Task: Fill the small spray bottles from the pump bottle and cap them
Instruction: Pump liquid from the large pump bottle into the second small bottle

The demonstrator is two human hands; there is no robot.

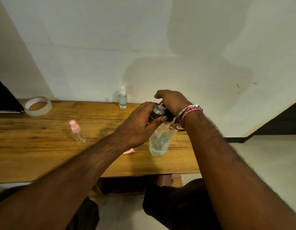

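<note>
left hand (137, 125) pinched a small spray bottle (156, 110) up at the pump bottle (160, 140) spout on the counter (44, 146), right hand (172, 101) curled over the pump head, probably to fill it.

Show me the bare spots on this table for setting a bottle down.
Bare wood lies between the tape roll and the white-capped bottle, and along the near edge left of the pink cap. It is crowded around the pump bottle, where both hands work.
</note>
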